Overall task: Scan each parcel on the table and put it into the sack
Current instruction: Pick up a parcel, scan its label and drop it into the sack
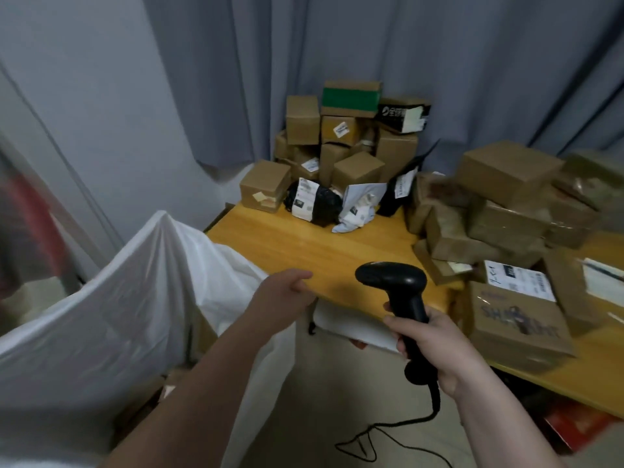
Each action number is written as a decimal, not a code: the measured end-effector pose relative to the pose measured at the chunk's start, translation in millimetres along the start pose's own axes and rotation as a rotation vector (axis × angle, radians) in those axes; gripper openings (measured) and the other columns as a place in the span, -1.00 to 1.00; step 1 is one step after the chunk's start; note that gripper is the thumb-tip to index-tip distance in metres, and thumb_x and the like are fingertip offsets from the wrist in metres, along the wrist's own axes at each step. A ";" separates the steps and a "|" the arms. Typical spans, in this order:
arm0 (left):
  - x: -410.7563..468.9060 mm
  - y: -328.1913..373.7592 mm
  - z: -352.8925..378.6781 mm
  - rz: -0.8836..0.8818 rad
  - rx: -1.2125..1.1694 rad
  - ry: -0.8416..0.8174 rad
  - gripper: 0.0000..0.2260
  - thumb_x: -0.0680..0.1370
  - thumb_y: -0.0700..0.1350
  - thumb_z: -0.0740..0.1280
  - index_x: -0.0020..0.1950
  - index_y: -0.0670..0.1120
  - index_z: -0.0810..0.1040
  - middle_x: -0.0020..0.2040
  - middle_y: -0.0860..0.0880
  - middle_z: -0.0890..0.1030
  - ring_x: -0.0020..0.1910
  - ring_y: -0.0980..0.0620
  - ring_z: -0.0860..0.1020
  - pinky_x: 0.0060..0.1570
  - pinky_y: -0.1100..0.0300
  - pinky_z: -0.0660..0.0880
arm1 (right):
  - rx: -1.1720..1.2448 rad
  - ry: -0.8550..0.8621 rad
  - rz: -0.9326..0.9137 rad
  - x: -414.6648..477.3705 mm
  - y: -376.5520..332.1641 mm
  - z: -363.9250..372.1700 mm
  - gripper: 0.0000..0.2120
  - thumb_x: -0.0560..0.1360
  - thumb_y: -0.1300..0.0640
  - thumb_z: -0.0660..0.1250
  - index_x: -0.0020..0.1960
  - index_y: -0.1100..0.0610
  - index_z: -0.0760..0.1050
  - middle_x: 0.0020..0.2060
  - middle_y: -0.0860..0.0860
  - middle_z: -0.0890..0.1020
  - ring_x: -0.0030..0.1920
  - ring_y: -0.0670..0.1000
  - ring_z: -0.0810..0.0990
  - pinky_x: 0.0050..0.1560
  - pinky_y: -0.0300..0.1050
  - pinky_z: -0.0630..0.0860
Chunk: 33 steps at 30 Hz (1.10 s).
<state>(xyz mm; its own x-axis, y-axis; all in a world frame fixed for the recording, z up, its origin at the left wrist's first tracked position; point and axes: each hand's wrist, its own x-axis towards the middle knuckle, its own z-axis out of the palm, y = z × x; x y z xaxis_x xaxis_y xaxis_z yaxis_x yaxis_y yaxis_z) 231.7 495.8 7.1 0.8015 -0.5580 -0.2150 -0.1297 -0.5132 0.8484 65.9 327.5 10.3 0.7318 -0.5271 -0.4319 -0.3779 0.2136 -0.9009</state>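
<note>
Right hand [435, 349]: its fingers are wrapped firmly round the handle of the black scanner [393, 282]. The scanner is upright over the near edge of the desk, its head turned toward the far side.
Left hand [287, 293]: it reaches out to the near edge of the desk, right beside the sack. The thumb sticks out and the fingers are curled under. From here I cannot tell whether they grasp the cloth or nothing at all.
Sack [135, 282]: white and left of the desk, its cloth drawn up into a peak and lying against the desk's left corner.
Desk [320, 251]: pale wood, with parcels along its back and right side.
Parcels at the back: a stack of cardboard boxes [341, 143] fills the corner against the grey curtain [439, 62]. In front of it lie a black bag parcel [320, 204] and a pale bag parcel [361, 207], touching each other.
Parcels on the right: a heap of taped boxes [506, 211]. Nearer the right hand is a labelled box [516, 322] with a white slip on top.
Cable [388, 430]: it drops from the scanner's base and loops on the floor.
</note>
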 end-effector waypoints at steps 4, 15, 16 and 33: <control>19.7 47.6 63.3 0.053 0.007 -0.151 -0.67 0.58 -0.11 0.31 0.35 -0.02 0.48 0.14 0.00 0.54 0.07 0.06 0.51 -0.01 0.22 0.46 | 0.014 0.159 -0.004 -3.9 5.6 -67.9 -0.76 0.45 0.24 0.45 0.08 0.29 0.56 -0.42 0.04 0.50 -0.41 -0.01 0.46 -0.32 -0.12 0.38; 49.2 115.6 235.8 -0.032 0.125 -0.356 -0.58 0.57 -0.06 0.31 0.43 -0.02 0.40 0.28 -0.02 0.51 0.24 0.01 0.48 0.17 0.23 0.39 | 0.191 0.529 0.057 13.3 30.3 -237.7 -0.86 0.49 0.18 0.42 0.03 0.15 0.54 -0.21 0.08 0.56 -0.23 0.06 0.50 -0.29 -0.08 0.37; 51.4 117.6 247.9 -0.048 0.128 -0.357 -0.55 0.57 -0.05 0.32 0.45 -0.03 0.37 0.29 -0.02 0.50 0.22 0.02 0.48 0.10 0.30 0.40 | 0.207 0.531 0.073 15.0 32.4 -247.4 -0.90 0.49 0.18 0.42 -0.01 0.14 0.53 -0.21 0.08 0.55 -0.24 0.07 0.49 -0.29 -0.07 0.37; 39.4 131.2 289.9 -0.153 -0.481 -0.128 -0.70 0.48 0.15 0.38 0.19 0.22 0.44 0.19 0.11 0.51 0.18 0.01 0.46 0.11 -0.02 0.41 | 0.494 0.229 0.013 25.6 36.1 -310.2 -0.62 0.35 0.14 0.43 0.16 0.14 0.57 0.04 0.08 0.63 0.00 0.14 0.55 -0.06 -0.03 0.49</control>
<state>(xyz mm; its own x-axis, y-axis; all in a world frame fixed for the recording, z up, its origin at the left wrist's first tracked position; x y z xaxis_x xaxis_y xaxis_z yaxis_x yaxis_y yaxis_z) 77.1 217.4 -30.2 0.7084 -0.5909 -0.3860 0.2904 -0.2544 0.9225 -105.0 66.6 -19.9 0.5654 -0.6762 -0.4723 -0.0342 0.5529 -0.8325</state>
